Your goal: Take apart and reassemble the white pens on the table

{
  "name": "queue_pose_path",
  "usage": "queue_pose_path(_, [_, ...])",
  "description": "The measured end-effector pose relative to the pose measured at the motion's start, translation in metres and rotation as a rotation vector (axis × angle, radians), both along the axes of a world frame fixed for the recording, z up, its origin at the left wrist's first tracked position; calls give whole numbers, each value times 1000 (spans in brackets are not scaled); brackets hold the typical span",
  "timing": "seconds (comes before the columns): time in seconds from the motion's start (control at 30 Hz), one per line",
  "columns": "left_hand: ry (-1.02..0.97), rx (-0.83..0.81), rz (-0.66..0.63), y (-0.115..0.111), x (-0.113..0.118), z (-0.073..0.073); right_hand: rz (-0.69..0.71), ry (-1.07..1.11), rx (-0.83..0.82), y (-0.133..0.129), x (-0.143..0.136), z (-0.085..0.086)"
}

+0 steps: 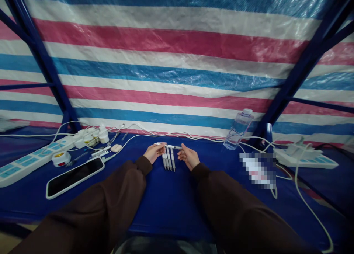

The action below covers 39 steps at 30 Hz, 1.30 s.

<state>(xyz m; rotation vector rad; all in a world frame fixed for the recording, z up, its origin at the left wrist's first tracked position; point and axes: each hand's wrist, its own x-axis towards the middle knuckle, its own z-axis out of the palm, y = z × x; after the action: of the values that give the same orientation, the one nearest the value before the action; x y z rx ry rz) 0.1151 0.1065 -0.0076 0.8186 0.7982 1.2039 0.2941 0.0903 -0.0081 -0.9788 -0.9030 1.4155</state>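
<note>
- Pen (174,147) is lying crosswise between both hands in the head view, at the far ends of four lined-up pens (169,160).
- Left hand (154,153) and right hand (188,157) are each pinching near one end, grip nearly closed.
- Slipping fingertips could be knocking the row askew.
- Surface (171,202) is offering room toward its front edge; smartphone (75,177) and bottle (238,130) are sitting well apart.

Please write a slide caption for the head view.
Left hand and right hand hold one pen crosswise near four pens lying side by side on a blue table.
</note>
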Motion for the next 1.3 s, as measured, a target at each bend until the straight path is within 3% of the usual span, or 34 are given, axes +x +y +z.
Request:
queue_pose_path(0.17, [16, -15, 14, -2, 1, 4, -67, -124, -1, 3, -2, -3])
queue_pose_path(0.5, [-24, -45, 36, 1, 0, 0, -34, -24, -10, 8, 2, -9])
queue_pose_path(1.0, [-27, -42, 42, 2, -2, -1, -1, -99, 79, 10, 1, -13])
queue_pose_path(1.17, [-33, -50, 36, 2, -1, 1, -77, -206, 108, 7, 0, -12])
queue_pose_path(1.3, [-33, -54, 38, 1, -1, 2, -67, -164, 62, 8, 1, -10])
